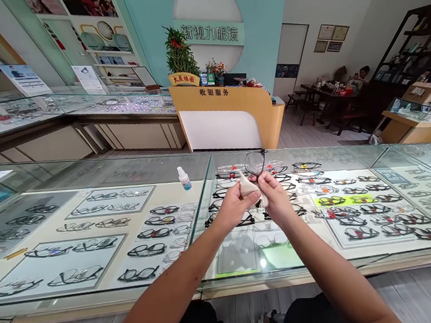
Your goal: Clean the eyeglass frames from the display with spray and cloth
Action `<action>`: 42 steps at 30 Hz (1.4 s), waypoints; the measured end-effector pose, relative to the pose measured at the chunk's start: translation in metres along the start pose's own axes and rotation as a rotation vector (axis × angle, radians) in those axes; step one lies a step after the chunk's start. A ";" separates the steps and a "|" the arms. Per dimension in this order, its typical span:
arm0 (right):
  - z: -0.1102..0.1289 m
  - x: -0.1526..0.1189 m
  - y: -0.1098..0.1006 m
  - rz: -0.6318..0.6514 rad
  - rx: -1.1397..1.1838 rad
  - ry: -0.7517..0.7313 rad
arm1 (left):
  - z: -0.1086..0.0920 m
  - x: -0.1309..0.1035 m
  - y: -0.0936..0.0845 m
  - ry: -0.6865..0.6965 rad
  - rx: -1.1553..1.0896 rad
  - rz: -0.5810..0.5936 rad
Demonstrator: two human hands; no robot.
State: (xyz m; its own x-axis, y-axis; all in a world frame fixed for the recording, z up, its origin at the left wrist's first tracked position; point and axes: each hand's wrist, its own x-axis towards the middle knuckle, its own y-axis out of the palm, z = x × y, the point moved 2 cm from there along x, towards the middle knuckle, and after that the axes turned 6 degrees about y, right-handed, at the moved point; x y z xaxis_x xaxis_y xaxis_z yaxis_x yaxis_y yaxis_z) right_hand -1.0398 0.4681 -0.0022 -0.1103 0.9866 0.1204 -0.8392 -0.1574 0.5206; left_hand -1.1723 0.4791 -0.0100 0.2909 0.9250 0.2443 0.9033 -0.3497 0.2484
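Note:
A pair of dark-framed eyeglasses is held up above the glass display case, one lens showing over my fingers. My left hand is closed on a pale cleaning cloth, which wraps round the lower part of the glasses; the other lens is hidden in it. My right hand grips the frame from the right, thumb and fingers pinched near the bridge. To the left, a small white bottle with a blue label stands on the glass top.
Rows of eyeglasses lie inside the glass display case below my hands. Beyond it stands a wooden cashier counter with a plant. A person sits at a table at the back right.

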 end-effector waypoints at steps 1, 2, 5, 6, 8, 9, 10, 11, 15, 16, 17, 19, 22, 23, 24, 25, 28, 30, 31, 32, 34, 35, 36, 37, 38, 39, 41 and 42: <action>-0.001 -0.001 0.001 0.010 -0.009 -0.007 | 0.001 0.000 0.001 0.013 0.008 -0.034; -0.002 -0.001 0.001 0.020 -0.013 -0.012 | 0.002 0.001 0.001 0.026 0.013 -0.056; 0.001 0.000 0.000 0.020 -0.006 -0.014 | 0.005 0.002 -0.001 0.022 -0.014 -0.042; 0.003 0.000 0.000 0.009 -0.002 -0.011 | 0.006 0.002 -0.003 -0.003 -0.037 -0.012; 0.008 0.002 -0.002 -0.020 0.006 0.000 | 0.005 0.002 -0.006 -0.058 -0.088 0.066; 0.010 0.002 -0.003 -0.033 0.011 0.006 | 0.004 0.001 -0.007 -0.077 -0.101 0.105; 0.011 0.003 -0.004 -0.042 0.016 0.009 | 0.003 0.001 -0.007 -0.087 -0.101 0.136; 0.011 0.003 -0.005 -0.047 0.020 0.009 | 0.002 0.000 -0.007 -0.085 -0.089 0.151; 0.003 0.002 -0.004 -0.025 -0.001 -0.006 | -0.001 0.001 -0.004 -0.027 0.012 0.036; 0.000 0.002 -0.003 -0.015 -0.011 -0.012 | 0.000 0.001 -0.004 -0.008 0.033 -0.008; -0.002 0.002 -0.003 -0.007 -0.018 -0.016 | 0.001 0.002 -0.003 0.009 0.052 -0.039; -0.002 0.002 -0.003 0.001 -0.021 -0.021 | 0.002 0.003 -0.003 0.027 0.065 -0.050; 0.003 0.003 -0.006 -0.015 -0.022 -0.018 | 0.002 0.004 -0.006 0.007 0.016 0.029; 0.006 0.004 -0.007 -0.025 -0.021 -0.014 | 0.001 0.004 -0.006 -0.007 -0.004 0.061; 0.008 0.005 -0.009 -0.037 -0.020 -0.008 | 0.000 0.003 -0.007 -0.020 -0.014 0.090; 0.009 0.006 -0.010 -0.048 -0.015 0.000 | -0.002 0.002 -0.007 -0.032 -0.013 0.113; 0.008 0.007 -0.011 -0.057 0.008 0.010 | -0.008 0.000 -0.005 -0.037 0.026 0.126; 0.005 0.006 -0.009 -0.040 0.000 -0.001 | -0.009 0.000 -0.003 -0.013 0.039 0.077; 0.003 0.005 -0.008 -0.027 -0.009 -0.007 | -0.008 0.001 -0.002 0.000 0.039 0.040; 0.001 0.004 -0.006 -0.015 -0.019 -0.011 | -0.007 0.001 -0.002 0.011 0.040 0.002; -0.001 0.003 -0.005 -0.002 -0.031 -0.013 | -0.004 0.002 -0.002 0.027 0.046 -0.052; -0.001 0.003 -0.004 -0.001 -0.032 -0.012 | -0.003 0.002 -0.002 0.032 0.044 -0.060; 0.000 0.003 -0.004 -0.002 -0.032 -0.011 | -0.002 0.003 -0.002 0.033 0.035 -0.054; 0.001 0.004 -0.005 -0.007 -0.030 -0.010 | -0.001 0.003 -0.003 0.027 0.020 -0.039; 0.003 0.004 -0.006 -0.014 -0.024 -0.008 | -0.001 0.003 -0.004 0.012 -0.001 -0.016; 0.005 0.005 -0.007 -0.021 -0.013 -0.003 | -0.001 0.003 -0.005 -0.009 -0.028 0.013; 0.008 0.006 -0.009 -0.034 0.015 0.010 | -0.002 0.002 -0.006 -0.059 -0.082 0.071; 0.009 0.007 -0.010 -0.038 0.027 0.019 | -0.003 0.002 -0.007 -0.079 -0.098 0.098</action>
State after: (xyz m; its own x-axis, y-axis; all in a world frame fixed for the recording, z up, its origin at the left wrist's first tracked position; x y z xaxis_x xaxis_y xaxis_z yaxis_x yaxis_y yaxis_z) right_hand -1.0269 0.4758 0.0011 -0.0889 0.9925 0.0842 -0.8284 -0.1206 0.5470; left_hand -1.1794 0.4827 -0.0088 0.4038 0.8930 0.1987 0.8352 -0.4485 0.3182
